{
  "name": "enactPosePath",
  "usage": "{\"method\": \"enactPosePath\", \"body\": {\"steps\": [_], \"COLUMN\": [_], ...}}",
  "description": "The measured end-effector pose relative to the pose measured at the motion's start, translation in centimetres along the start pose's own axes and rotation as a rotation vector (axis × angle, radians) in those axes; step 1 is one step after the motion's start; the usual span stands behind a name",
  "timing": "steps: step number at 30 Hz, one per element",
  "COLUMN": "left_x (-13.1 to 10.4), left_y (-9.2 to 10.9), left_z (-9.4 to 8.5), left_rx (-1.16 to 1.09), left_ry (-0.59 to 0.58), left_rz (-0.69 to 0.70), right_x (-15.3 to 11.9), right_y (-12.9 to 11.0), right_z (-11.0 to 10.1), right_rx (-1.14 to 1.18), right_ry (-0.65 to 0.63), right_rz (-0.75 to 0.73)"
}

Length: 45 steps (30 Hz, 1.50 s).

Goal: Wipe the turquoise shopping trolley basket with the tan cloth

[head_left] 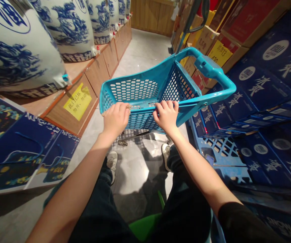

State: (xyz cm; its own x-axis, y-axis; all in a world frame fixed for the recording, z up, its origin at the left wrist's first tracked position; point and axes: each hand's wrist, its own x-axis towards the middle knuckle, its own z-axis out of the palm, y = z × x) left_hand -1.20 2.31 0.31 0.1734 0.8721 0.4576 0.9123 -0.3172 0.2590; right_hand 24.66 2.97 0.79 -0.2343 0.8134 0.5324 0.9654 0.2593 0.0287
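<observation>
A blue plastic shopping cart (135, 76) with lattice walls stands sideways before me, its looped handle on the right. Nothing shows inside its basket. My left hand (116, 117) is closed over the near rim at the left end, fingertips hidden beyond the edge. Farther right on that same rim, my right hand (167, 114) grips with its fingers curled over the top. Below the basket, part of a dark metal frame and a wheel show above the tiled floor.
Blue-and-white ceramic jars (69, 27) with taps line a wooden cabinet (101, 64) on the left. Blue beer boxes (256, 86) are stacked on the right, some on a blue plastic pallet (222, 148). Gift bags (26, 148) stand at left. A green seat (145, 226) is beneath me.
</observation>
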Motion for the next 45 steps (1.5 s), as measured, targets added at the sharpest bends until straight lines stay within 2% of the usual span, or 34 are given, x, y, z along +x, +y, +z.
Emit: {"method": "enactPosePath", "body": {"steps": [2, 4, 7, 11, 14, 16, 20, 22, 27, 29, 32, 35, 39, 42, 45], "left_x": [0.0, 0.3, 1.0, 2.3, 2.8, 2.7, 1.0, 0.1, -0.7, -0.3, 0.6, 1.2, 1.0, 0.4, -0.1], "left_y": [0.4, 0.0, -1.5, -3.4, -3.5, -2.9, -1.1, -0.6, -1.5, -2.6, -3.9, -4.1, -2.8, -2.0, -1.9], "left_z": [0.3, 0.5, 0.2, -1.5, -2.3, -1.8, 0.1, 0.6, 0.4, -0.1, -1.0, -1.7, -1.2, -0.5, -0.4], "left_rx": [-0.009, -0.028, -0.079, -0.124, -0.137, -0.143, -0.183, -0.211, -0.300, -0.320, -0.314, -0.258, -0.244, -0.271, -0.290], "left_ry": [-0.016, -0.030, 0.006, 0.263, 0.392, 0.368, 0.183, 0.146, 0.184, 0.215, 0.322, 0.361, 0.230, 0.119, 0.058], "left_rz": [0.034, 0.019, -0.084, -0.345, -0.377, -0.329, -0.170, -0.098, -0.048, -0.078, -0.121, -0.133, -0.154, -0.041, 0.094], "right_x": [0.0, 0.1, 0.1, 0.1, 0.0, 0.0, 0.1, 0.2, 0.2, 0.2, 0.2, 0.1, 0.2, 0.2, 0.1], "right_y": [0.2, 0.4, 0.4, 0.1, 0.0, 0.0, 0.1, 0.1, 0.1, 0.1, 0.0, -0.1, 0.0, 0.1, 0.2], "right_z": [-0.1, -0.2, -0.1, 0.1, 0.2, 0.1, 0.0, -0.1, -0.1, -0.1, 0.0, 0.0, 0.0, 0.0, 0.1], "right_rx": [-0.002, 0.001, 0.001, 0.006, 0.013, 0.018, 0.023, 0.022, 0.023, 0.022, 0.023, 0.022, 0.020, 0.016, 0.012], "right_ry": [-0.010, -0.015, -0.015, 0.018, 0.025, 0.014, 0.001, 0.003, 0.006, 0.005, 0.004, 0.002, 0.006, 0.014, 0.019], "right_rz": [-0.004, -0.019, -0.036, -0.031, -0.026, -0.027, -0.022, -0.019, -0.014, -0.014, -0.016, -0.019, -0.018, -0.025, -0.027]}}
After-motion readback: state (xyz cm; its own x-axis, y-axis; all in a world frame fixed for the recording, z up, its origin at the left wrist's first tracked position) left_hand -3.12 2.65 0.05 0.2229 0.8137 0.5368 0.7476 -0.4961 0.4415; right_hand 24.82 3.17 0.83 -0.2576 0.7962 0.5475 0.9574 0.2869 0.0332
